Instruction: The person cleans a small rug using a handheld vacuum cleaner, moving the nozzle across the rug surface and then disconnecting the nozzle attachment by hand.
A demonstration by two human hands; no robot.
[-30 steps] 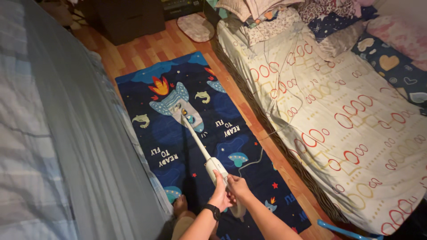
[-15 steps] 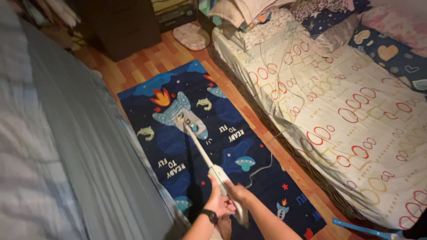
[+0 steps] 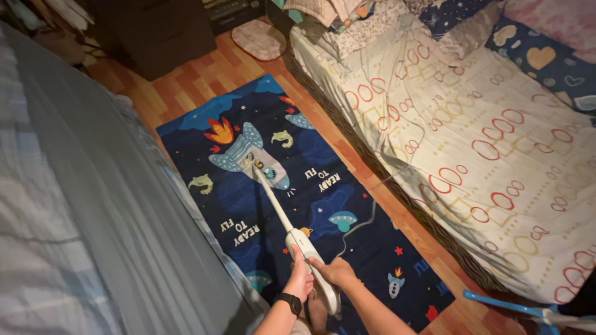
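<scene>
- Head view: both hands grip a white stick vacuum (image 3: pixel 297 241) low in the middle of the picture, its slim tube slanting up and left across the floor.
- The left hand (image 3: pixel 300 279), with a black watch (image 3: pixel 289 303) on its wrist, is curled closed round the thick white handle body from the left side.
- The right hand (image 3: pixel 336 271) is wrapped shut on the same handle, just beside the left hand and touching it, a little to the right.
- The vacuum's small head (image 3: pixel 254 166) rests on a dark blue rug (image 3: pixel 347 186), on the picture of a pale rocket with orange flames.
- A thin pale cord (image 3: pixel 360 226) curves from the handle area across the rug toward the right.
- The rug lies on a reddish wooden floor (image 3: pixel 186 84), between two beds.
- The bed on the right (image 3: pixel 484 142) wears a cream sheet with red rings; pillows and folded cloth pile up at its far end.
- A grey-blue striped bedcover (image 3: pixel 81 205) fills the left side, its edge hanging just beside the rug.
- A dark cabinet (image 3: pixel 161 31) stands at the top, with a small pale mat (image 3: pixel 256 38) near it.
- A light blue plastic piece (image 3: pixel 509 308) shows at the lower right corner; what it is cannot be told.
</scene>
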